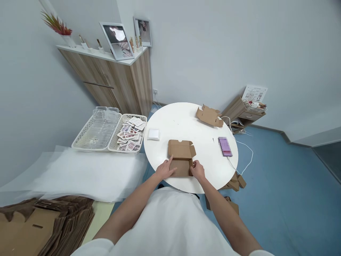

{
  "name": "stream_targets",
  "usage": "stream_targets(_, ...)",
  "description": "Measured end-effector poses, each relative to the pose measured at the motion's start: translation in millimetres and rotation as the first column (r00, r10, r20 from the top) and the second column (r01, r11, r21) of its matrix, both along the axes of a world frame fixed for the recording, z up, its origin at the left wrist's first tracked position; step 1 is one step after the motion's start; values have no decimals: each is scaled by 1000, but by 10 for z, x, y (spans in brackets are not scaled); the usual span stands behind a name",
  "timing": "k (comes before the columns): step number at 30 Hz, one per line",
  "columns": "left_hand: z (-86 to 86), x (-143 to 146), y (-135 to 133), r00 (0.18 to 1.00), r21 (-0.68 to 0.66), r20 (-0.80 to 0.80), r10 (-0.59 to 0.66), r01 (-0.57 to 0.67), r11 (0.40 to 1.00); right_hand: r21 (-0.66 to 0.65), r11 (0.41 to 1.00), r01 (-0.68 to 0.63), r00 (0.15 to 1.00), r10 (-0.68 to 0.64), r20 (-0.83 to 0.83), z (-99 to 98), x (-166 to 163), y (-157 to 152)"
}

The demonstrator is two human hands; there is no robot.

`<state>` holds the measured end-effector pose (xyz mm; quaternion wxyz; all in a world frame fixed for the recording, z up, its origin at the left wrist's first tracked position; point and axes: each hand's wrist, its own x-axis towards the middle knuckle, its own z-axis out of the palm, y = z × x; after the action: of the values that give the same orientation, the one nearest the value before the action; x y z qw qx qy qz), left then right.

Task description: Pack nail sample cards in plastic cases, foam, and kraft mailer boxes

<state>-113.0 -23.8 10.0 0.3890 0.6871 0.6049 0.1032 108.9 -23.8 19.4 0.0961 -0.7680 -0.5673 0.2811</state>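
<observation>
Pale walls [213, 53] and a blue floor [279, 177] frame the work. At far left lies a stack of flat brown cardboard [66, 224], with white sheets [93, 174] beyond it. Next come two baskets [125, 151], one with clear plastic pieces [105, 124], the other with printed cards [130, 135]; behind them stands a wood-grain cabinet [106, 76] bearing picture frames [117, 41]. On the round white table [170, 121], a white packet [153, 134] lies near the left edge. Right of it, at the near side, sits the small cardboard box [181, 167]. The left hand [165, 168] is spread against its left side, thumb over the base; the right hand [197, 170] seems to pinch its right wall. Folding looks partway done: walls appear raised, but the lid [181, 149] is still open (nothing shows inside) and would be left to close. Farther right are a partly folded cardboard piece [209, 116] and a blurred purple object [225, 146], then, past the table, a low shelf unit [252, 115].
</observation>
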Motion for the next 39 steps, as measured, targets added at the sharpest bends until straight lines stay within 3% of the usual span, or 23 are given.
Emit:
stream_targets(5, -102, 22, -184, 977, 53, 127, 171, -179, 982, -30, 999, 19, 1000, -19, -12, -48, 10, -42)
stream_targets(11, -262, 168, -289, 949, 33, 250, 192, -206, 978, 18, 1000, 8, 998, -9, 57, -112, 76, -51)
stream_targets(19, -342, 419, -244, 892, 50, 338, 301, -336, 940, 33, 981, 192, 969, -184, -167, -35, 276, -90)
stream_targets(26, -240, 595, -201, 828, -71, 370, 421, -427, 902, -71, 964, 255, 792, -250, -556, -35, 381, -267)
stream_targets(30, -117, 780, -44, 835, -106, 362, 415, -406, 908, -25, 955, 297, 705, -237, -669, -98, 544, -239)
stream_targets(35, -45, 1049, 140, 835, -135, 349, 425, -404, 905, 23, 944, 329, 678, -220, -701, -204, 795, -132)
stream_targets(39, -63, 1146, 181, 828, -160, 379, 414, -382, 910, 27, 960, 280, 695, -184, -695, -292, 925, -97)
